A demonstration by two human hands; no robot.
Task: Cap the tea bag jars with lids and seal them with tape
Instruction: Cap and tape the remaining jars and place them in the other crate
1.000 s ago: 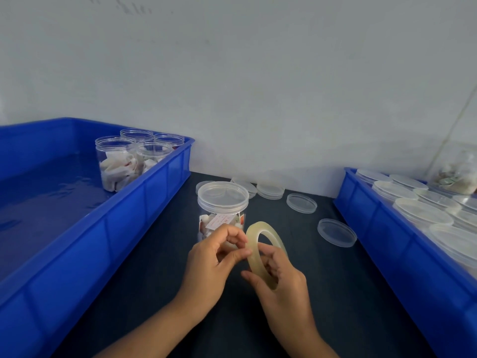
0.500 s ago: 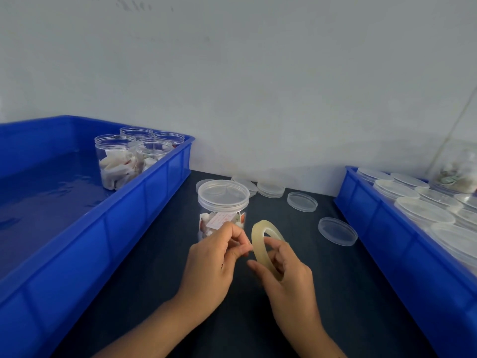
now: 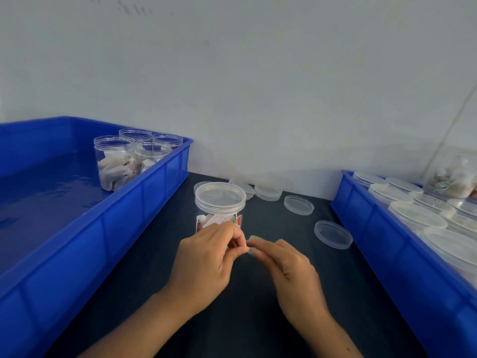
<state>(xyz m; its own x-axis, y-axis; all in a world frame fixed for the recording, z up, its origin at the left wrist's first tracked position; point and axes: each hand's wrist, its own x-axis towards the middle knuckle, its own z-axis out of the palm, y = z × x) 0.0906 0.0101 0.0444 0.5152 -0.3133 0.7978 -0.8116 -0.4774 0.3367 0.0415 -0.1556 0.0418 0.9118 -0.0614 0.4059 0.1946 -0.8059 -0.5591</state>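
Observation:
A clear jar of tea bags [image 3: 219, 210] stands on the dark table with a clear lid [image 3: 220, 195] on top. Just in front of it my right hand [image 3: 289, 267] grips a yellowish tape roll [image 3: 254, 239], now tilted flat so only its edge shows past my fingers. My left hand [image 3: 206, 257] has its thumb and fingers pinched together at the roll's near edge; the tape end itself is too small to see. Both hands sit below the jar's lid, slightly apart from the jar.
A blue crate [image 3: 124, 210] on the left holds several open jars of tea bags [image 3: 116, 164]. A blue crate [image 3: 387, 241] on the right holds several lidded jars [image 3: 418, 215]. Loose clear lids [image 3: 333, 233] lie on the table behind and right of the jar.
The tape roll has tipped from upright to nearly flat and dropped lower. My left hand's fingers have closed in on its edge. The jar has not moved.

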